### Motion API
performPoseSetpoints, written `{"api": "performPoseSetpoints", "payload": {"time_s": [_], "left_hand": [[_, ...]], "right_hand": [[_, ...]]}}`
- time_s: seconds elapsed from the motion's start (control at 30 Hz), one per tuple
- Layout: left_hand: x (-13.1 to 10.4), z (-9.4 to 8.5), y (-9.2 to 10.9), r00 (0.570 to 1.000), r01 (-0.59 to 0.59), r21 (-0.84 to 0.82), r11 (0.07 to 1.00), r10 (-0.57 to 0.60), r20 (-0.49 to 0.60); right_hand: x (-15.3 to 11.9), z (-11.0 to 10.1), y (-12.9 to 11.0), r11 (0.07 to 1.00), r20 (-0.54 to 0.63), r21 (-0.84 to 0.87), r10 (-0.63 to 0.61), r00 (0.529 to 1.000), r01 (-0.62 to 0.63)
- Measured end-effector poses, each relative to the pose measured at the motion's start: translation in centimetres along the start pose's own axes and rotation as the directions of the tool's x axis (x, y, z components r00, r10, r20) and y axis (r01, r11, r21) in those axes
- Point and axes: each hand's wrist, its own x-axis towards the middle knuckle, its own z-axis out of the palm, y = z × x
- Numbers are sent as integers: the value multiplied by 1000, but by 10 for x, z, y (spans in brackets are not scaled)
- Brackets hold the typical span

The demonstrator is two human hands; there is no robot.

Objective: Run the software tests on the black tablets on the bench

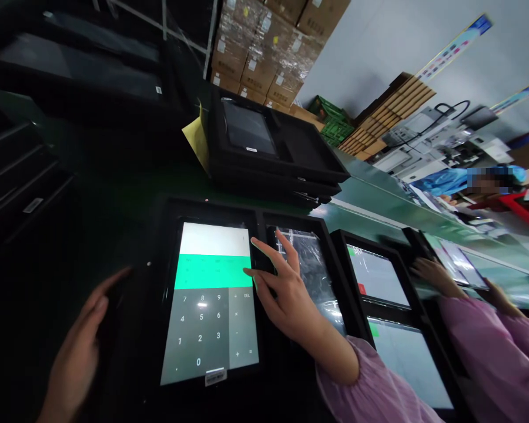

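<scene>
A tablet (211, 329) showing a calculator keypad lies in a black tray (156, 235), its screen lit. My right hand (286, 288), in a pink sleeve, reaches over the tablet's right edge with fingers spread; a fingertip is at the green band of the screen, and I cannot tell whether it touches. Under and beside this hand is a second tablet (320, 270) with a dark screen, covered in shiny film. To the left of the tray, my left hand (74, 352) holds nothing, its fingers stretched out and thumb slightly apart. A small label sits at the calculator tablet's lower edge.
Behind stand stacked black trays (308, 144), with a dark tablet (249, 126) in the top one and a yellow paper (197, 141) beside them. At right, a co-worker's hand (436, 276) is over another tray near lit tablets (379, 273). More black trays (22, 194) lie at left.
</scene>
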Motion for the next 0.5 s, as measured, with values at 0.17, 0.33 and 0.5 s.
{"api": "performPoseSetpoints", "payload": {"time_s": [0.17, 0.33, 0.5], "left_hand": [[-6, -3, -5, 985, -161, -102, 982, 166, 45], [-2, -8, -3, 805, -534, 73, 842, 480, 349], [-5, -6, 17, 729, -610, 210, 764, 438, 525]], "right_hand": [[-1, 5, -2, 997, 33, 11, -74, 997, 73], [-3, 3, 0, 999, -58, 21, -37, 998, 38], [-1, 0, -18, 968, 44, 115, -229, 972, 223]]}}
